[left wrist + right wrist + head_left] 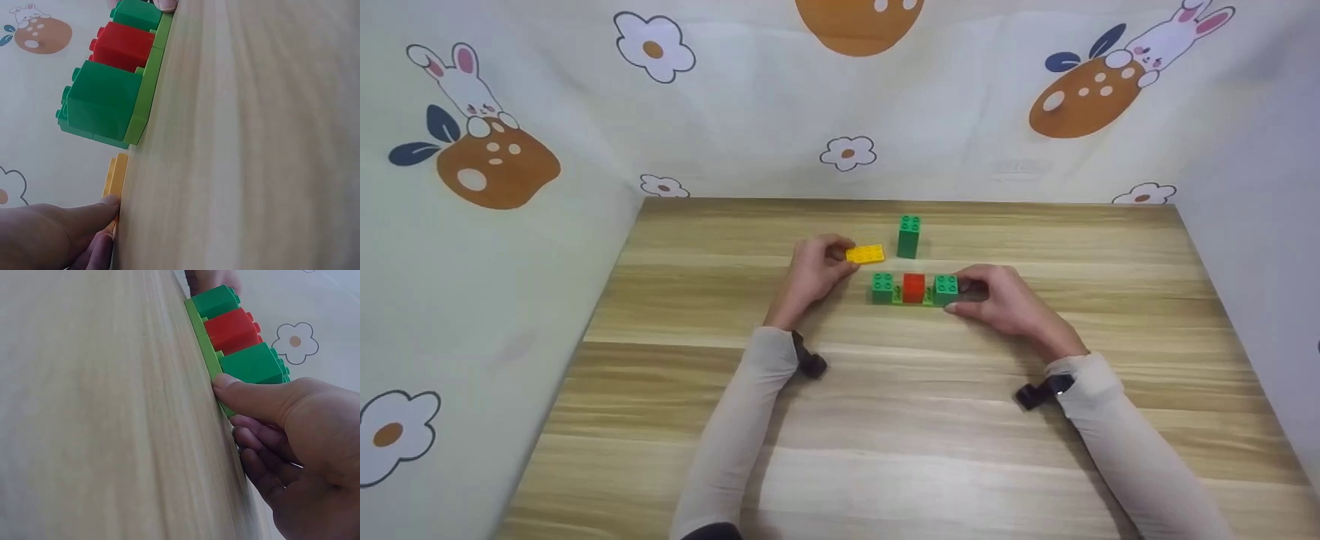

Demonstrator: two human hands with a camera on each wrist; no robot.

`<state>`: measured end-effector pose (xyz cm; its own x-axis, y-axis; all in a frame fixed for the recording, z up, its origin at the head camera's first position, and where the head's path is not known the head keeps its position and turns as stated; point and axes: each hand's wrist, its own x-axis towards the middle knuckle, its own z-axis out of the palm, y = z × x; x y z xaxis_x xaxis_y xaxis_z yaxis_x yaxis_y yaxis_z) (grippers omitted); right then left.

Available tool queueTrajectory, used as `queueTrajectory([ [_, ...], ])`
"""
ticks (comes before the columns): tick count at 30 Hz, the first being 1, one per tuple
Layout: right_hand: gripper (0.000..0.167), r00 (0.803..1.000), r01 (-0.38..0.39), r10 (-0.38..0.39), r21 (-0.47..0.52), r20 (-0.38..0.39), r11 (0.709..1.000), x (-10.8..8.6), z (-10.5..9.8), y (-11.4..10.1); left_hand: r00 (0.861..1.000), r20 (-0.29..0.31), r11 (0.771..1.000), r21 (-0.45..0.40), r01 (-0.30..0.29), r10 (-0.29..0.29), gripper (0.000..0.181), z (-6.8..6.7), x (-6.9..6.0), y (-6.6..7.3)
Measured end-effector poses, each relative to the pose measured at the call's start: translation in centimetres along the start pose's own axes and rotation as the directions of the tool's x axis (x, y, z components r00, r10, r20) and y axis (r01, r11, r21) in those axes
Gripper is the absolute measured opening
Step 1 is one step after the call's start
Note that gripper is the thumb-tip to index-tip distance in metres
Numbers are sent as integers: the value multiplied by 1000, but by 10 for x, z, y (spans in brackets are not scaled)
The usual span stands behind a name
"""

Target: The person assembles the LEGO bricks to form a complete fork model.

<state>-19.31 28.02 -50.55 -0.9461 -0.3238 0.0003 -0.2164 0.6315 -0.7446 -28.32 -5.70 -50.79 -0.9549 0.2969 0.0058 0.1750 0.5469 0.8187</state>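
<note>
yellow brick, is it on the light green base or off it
Off: the left hand pinches the yellow brick, and the head view shows it apart from the light green base.

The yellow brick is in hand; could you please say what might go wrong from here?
The left hand pinches the yellow brick by one end: it might twist. The right hand grips the block row at one end: a push could swing it. The narrow green tower stands close behind; a knock might topple it.

Yellow flat brick (865, 254). Lt-grn base strip (146, 95); red mid block (914, 288), grn end blocks (882, 289). Tan wood-grain tabletop (885, 435). Bunny-print backdrop (757, 120), prob. cream, shading unclear.
</note>
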Motion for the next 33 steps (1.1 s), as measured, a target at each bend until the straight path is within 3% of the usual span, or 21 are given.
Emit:
queueTrajectory([
  [13, 36, 1000, 14, -14, 18, -18, 1000, 1, 1, 2, 999, 29, 999, -18, -29, 30, 36, -5, -16, -3],
  [22, 41, 1000, 29, -29, 63, -7, 998, -2, -3, 6, 992, 96, 996, -44, -75, 79, 36, -5, -26, -4],
  [33, 45, 992, 80, -67, 121, -109, 989, -3, -6, 1, 975, 181, 985, -135, -104, 128, 38, 4, -33, 0],
])
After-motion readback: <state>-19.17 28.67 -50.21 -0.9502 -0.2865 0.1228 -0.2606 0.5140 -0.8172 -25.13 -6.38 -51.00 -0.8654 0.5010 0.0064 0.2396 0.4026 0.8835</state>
